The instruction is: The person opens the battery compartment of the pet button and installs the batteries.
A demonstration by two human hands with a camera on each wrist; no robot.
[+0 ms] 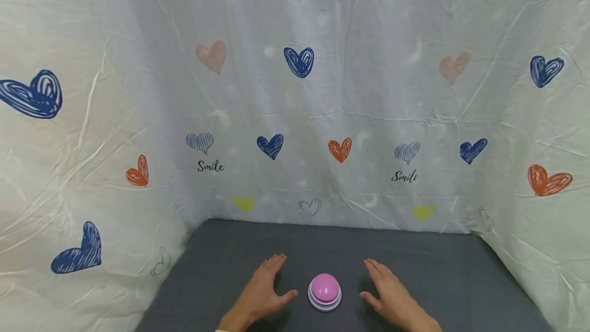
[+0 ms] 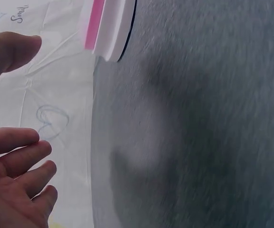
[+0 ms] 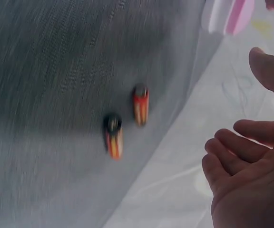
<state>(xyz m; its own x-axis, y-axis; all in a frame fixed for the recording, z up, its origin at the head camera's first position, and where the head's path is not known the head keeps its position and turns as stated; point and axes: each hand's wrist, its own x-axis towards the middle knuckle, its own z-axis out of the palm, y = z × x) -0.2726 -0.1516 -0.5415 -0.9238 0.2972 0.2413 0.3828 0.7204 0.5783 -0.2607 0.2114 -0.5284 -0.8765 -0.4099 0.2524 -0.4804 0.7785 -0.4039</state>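
A pink domed push button on a round white base (image 1: 324,291) sits on the dark grey table between both hands. My left hand (image 1: 264,291) is held to its left, thumb reaching toward the base and fingers spread apart. On the other side my right hand (image 1: 392,293) mirrors it, its thumb also pointing at the button. Both palms face inward, and a gap shows between each hand and the button. The left wrist view catches the white base (image 2: 115,28) beyond the thumb, while the left palm (image 2: 13,190) holds nothing. The right palm (image 3: 256,190) holds nothing either.
In the right wrist view, two small blurred red-orange striped things with dark ends, one nearer (image 3: 113,135) and one farther (image 3: 141,104), lie on the grey tabletop (image 3: 46,180). White cloth printed with hearts (image 1: 299,96) encloses the table's back and sides.
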